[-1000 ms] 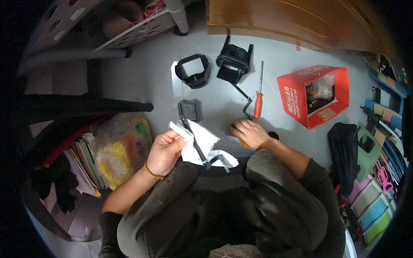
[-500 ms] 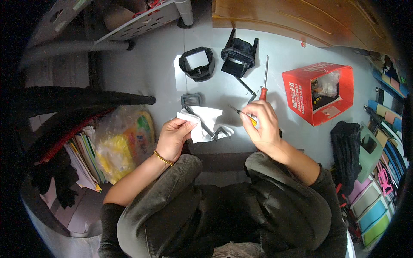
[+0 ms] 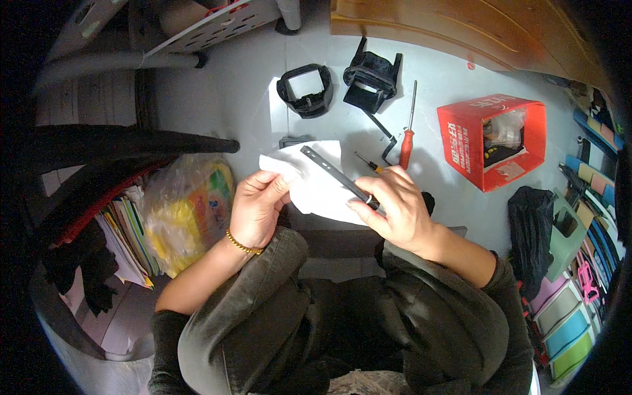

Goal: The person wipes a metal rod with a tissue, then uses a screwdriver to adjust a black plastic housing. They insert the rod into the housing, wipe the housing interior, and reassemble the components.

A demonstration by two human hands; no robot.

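Pale floor (image 3: 247, 99) partly shadowed; white sheet (image 3: 315, 189) pinched by left hand (image 3: 257, 201), black bar (image 3: 337, 174) by right hand (image 3: 403, 210); bar best held steady.

On floor (image 3: 247, 105): frame (image 3: 313, 109) L of housing (image 3: 370, 74), big screwdriver (image 3: 406, 149) to housing's R, box (image 3: 459, 148) further R w/ bag (image 3: 508, 127) in it. Cloth (image 3: 317, 192) btwn L hand (image 3: 258, 205) & R hand (image 3: 400, 212), rod (image 3: 337, 176) over cloth.

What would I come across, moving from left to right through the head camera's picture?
Stack of papers, clear plastic bag with yellow contents, left hand, white sheet, right hand, red box, pale green plastic piece.
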